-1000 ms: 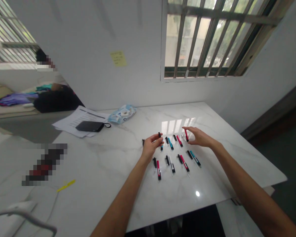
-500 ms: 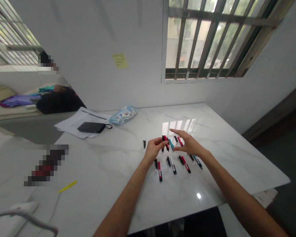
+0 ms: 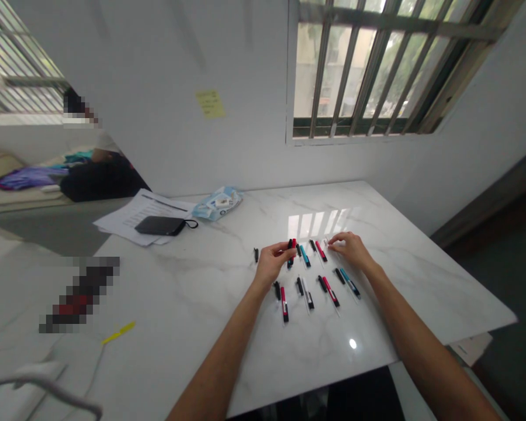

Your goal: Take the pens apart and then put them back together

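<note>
Two bare hands work over rows of slim pens on a white marble tabletop [image 3: 398,280]. The left hand [image 3: 270,264] has its fingers [image 3: 281,250] closed narrowly around a red-and-black pen [image 3: 292,245], held upright just above the back row; they hide much of the barrel, so the grip looks firm only as far as this view can tell. The right hand [image 3: 349,248] sits open, its fingers [image 3: 335,239] lightly curled and holding nothing visible, near a red pen [image 3: 320,251] and a teal pen [image 3: 304,255]. A front row of red, white and teal pens [image 3: 307,299] lies nearer the body, and a lone black cap [image 3: 256,255] rests apart to the left. Smooth barrels on polished marble could roll if nudged, so a slip from the narrow grip, or a careless brush of the right fingers, could knock neighbouring pens out of line. Sheets of paper [image 3: 131,219] and a black pouch [image 3: 160,225] lie well apart.
</note>
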The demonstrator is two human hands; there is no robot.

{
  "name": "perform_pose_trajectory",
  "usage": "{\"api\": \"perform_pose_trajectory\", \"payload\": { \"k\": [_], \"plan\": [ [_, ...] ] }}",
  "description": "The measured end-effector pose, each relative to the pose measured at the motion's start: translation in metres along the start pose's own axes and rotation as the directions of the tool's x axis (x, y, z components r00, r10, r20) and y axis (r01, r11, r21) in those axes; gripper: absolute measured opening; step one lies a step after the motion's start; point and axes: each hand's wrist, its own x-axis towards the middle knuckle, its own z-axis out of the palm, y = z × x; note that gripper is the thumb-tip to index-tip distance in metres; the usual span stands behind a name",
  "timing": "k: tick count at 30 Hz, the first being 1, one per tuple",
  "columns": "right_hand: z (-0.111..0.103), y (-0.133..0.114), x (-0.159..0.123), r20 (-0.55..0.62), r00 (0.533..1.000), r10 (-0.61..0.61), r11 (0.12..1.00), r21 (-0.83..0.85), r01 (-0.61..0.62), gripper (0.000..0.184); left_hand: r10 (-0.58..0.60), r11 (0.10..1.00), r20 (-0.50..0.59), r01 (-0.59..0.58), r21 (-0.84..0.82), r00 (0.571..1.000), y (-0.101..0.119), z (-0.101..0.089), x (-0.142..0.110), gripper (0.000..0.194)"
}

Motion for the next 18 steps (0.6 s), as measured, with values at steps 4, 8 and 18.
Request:
{"api": "perform_pose_trajectory", "payload": {
  "k": [4, 8, 18],
  "plan": [
    [-0.004, -0.012, 0.000, -0.057, 0.996, 0.063, 0.970, 0.240, -0.048, 0.025, 0.023, 1.000, 0.002, -0.023, 0.020, 1.000, -0.001, 0.001, 0.000, 0.044],
    [-0.013, -0.046, -0.002, -0.074, 0.997, -0.015, 0.900, 0.433, 0.046, 0.031, 0.034, 0.999, 0.006, -0.035, 0.026, 0.999, -0.001, 0.002, 0.000, 0.049],
    [-0.019, -0.117, -0.004, -0.020, 0.982, -0.188, 0.883, 0.435, 0.178, 0.019, 0.097, 0.986, 0.036, -0.101, 0.134, 0.995, 0.001, 0.005, -0.002, 0.034]
  ]
}}
